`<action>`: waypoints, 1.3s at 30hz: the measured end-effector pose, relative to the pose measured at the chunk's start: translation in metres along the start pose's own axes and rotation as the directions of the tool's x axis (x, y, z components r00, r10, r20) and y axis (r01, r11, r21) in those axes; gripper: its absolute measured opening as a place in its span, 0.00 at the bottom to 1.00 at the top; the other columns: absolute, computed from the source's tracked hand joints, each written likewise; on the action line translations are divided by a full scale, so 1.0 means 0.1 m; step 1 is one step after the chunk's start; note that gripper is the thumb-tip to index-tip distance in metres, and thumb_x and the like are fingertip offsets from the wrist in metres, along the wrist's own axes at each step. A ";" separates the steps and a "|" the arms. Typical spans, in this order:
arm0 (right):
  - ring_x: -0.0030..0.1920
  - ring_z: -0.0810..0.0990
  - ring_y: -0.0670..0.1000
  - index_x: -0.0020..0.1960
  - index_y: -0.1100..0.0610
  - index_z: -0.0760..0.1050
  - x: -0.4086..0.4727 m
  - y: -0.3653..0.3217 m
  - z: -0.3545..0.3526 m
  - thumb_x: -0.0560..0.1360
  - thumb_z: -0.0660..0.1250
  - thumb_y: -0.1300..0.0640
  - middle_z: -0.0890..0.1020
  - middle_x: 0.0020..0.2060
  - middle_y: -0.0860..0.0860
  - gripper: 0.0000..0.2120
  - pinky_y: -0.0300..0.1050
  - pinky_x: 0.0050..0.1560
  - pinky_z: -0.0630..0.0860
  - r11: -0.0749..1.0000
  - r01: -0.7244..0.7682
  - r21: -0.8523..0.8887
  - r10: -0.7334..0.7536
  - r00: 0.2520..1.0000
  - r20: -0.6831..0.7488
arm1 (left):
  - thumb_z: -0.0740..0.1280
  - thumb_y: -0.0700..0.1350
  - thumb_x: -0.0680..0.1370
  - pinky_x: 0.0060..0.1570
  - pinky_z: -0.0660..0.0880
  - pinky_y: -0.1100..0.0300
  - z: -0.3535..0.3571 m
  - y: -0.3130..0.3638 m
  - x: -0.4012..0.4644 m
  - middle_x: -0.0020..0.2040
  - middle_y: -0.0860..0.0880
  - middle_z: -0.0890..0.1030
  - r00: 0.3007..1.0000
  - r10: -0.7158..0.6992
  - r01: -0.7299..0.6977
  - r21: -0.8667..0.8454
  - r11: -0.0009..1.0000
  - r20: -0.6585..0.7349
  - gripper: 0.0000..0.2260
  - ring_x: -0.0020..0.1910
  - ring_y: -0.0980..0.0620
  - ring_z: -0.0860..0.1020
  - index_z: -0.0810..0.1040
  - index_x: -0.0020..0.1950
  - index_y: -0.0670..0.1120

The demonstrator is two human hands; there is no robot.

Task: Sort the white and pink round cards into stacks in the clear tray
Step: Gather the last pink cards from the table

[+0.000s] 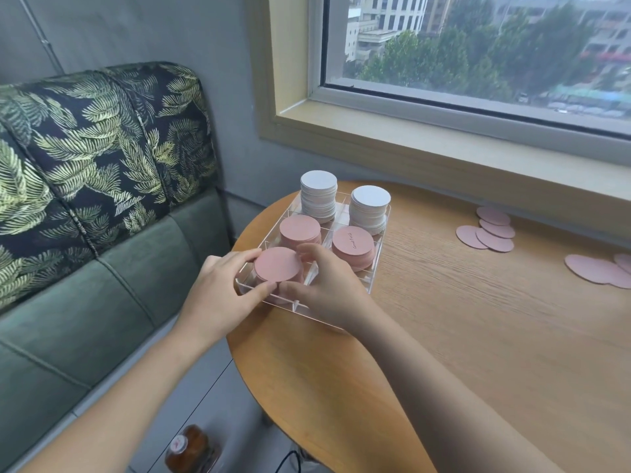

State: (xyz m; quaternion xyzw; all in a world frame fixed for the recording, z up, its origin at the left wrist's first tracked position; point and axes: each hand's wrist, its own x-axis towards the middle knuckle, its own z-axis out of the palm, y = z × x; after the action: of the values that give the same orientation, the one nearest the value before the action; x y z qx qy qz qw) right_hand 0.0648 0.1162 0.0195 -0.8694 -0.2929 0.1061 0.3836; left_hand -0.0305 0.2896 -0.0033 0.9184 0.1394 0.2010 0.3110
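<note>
A round wooden table (pixel 478 336) is standing beside a window (pixel 478 46), through which trees and pale buildings are showing. A wide sill (pixel 444 148) is running below the glass. On the left, a green sofa (pixel 85 302) is carrying a dark cushion with a fern-leaf print (pixel 102 148). On the grey floor at the lower edge, a brown bottle with a white cap (pixel 189 450) is standing beside a black cable (pixel 290 462)

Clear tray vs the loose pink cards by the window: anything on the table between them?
Nothing. In the head view only bare wood tabletop lies between the clear tray and the loose pink cards.
</note>
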 end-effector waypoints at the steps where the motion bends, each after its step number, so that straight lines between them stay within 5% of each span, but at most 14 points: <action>1: 0.66 0.73 0.47 0.71 0.50 0.69 0.00 0.00 0.02 0.72 0.75 0.43 0.76 0.66 0.45 0.32 0.51 0.65 0.73 1.000 0.001 -0.010 -0.001 1.000 -0.025 | 0.74 0.55 0.76 0.54 0.66 0.61 0.01 0.00 0.01 0.58 0.64 0.77 1.000 -0.003 0.003 0.011 1.000 -0.004 0.23 0.60 0.54 0.70 0.76 0.70 0.55; 9: 0.63 0.76 0.51 0.68 0.49 0.71 -0.01 0.04 0.12 0.75 0.72 0.56 0.79 0.63 0.45 0.23 0.52 0.62 0.74 0.999 -0.023 -0.040 0.018 0.992 -0.128 | 0.73 0.56 0.77 0.53 0.68 0.58 0.04 0.06 -0.01 0.60 0.57 0.79 1.000 0.007 -0.004 0.112 0.994 -0.022 0.25 0.60 0.53 0.71 0.76 0.73 0.54; 12: 0.61 0.78 0.51 0.68 0.49 0.71 -0.02 0.04 0.10 0.75 0.73 0.55 0.80 0.62 0.45 0.24 0.53 0.60 0.76 1.000 -0.030 0.003 0.030 0.992 -0.121 | 0.73 0.58 0.75 0.50 0.69 0.56 0.04 0.06 -0.02 0.55 0.53 0.76 0.999 -0.047 0.049 0.096 0.994 -0.019 0.26 0.51 0.63 0.73 0.73 0.73 0.61; 15: 0.61 0.78 0.50 0.67 0.49 0.70 -0.05 0.07 0.04 0.74 0.73 0.53 0.80 0.63 0.44 0.23 0.53 0.60 0.76 1.000 -0.006 0.024 0.009 0.993 -0.117 | 0.74 0.59 0.75 0.53 0.72 0.54 0.01 0.05 -0.03 0.59 0.54 0.76 0.998 -0.068 0.067 0.107 0.992 0.002 0.29 0.52 0.60 0.75 0.71 0.75 0.61; 18: 0.60 0.78 0.48 0.66 0.49 0.72 -0.13 0.11 -0.05 0.75 0.72 0.53 0.79 0.62 0.44 0.21 0.53 0.61 0.76 0.998 0.044 0.032 -0.039 0.989 -0.141 | 0.71 0.60 0.76 0.57 0.73 0.49 -0.04 0.07 -0.05 0.63 0.58 0.79 1.000 0.001 0.002 0.150 0.989 -0.020 0.26 0.56 0.52 0.74 0.74 0.73 0.55; 24: 0.51 0.80 0.48 0.57 0.49 0.77 -0.43 0.31 -0.35 0.74 0.69 0.57 0.82 0.53 0.43 0.12 0.55 0.54 0.76 0.987 0.159 0.002 -0.150 0.938 -0.312 | 0.65 0.57 0.77 0.54 0.72 0.50 0.19 0.64 -0.17 0.56 0.59 0.79 0.949 0.278 -0.257 0.146 0.955 -0.147 0.14 0.52 0.51 0.73 0.80 0.60 0.53; 29: 0.42 0.80 0.42 0.52 0.45 0.77 -0.78 0.65 -0.82 0.73 0.69 0.53 0.82 0.43 0.39 0.08 0.53 0.52 0.77 0.992 0.119 -0.049 -0.128 0.911 -0.391 | 0.65 0.55 0.77 0.55 0.71 0.53 0.68 1.21 -0.17 0.52 0.58 0.82 0.915 0.392 -0.385 0.085 0.919 -0.091 0.12 0.53 0.49 0.77 0.81 0.56 0.52; 39: 0.42 0.80 0.42 0.51 0.45 0.77 -1.95 1.71 -1.89 0.74 0.69 0.50 0.82 0.40 0.40 0.06 0.52 0.57 0.73 0.970 -0.188 -0.153 0.080 0.844 -0.530 | 0.61 0.60 0.76 0.51 0.73 0.56 1.93 2.53 -0.39 0.49 0.64 0.79 0.800 0.558 -0.532 -0.167 0.830 0.220 0.14 0.50 0.60 0.73 0.78 0.58 0.58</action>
State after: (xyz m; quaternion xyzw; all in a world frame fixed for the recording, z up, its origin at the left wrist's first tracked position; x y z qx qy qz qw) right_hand 0.0586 -0.2044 0.0158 -0.9178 -0.1257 -0.1358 0.3512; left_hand 0.0561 -0.0183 0.0044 0.9214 -0.1825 0.1667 0.2998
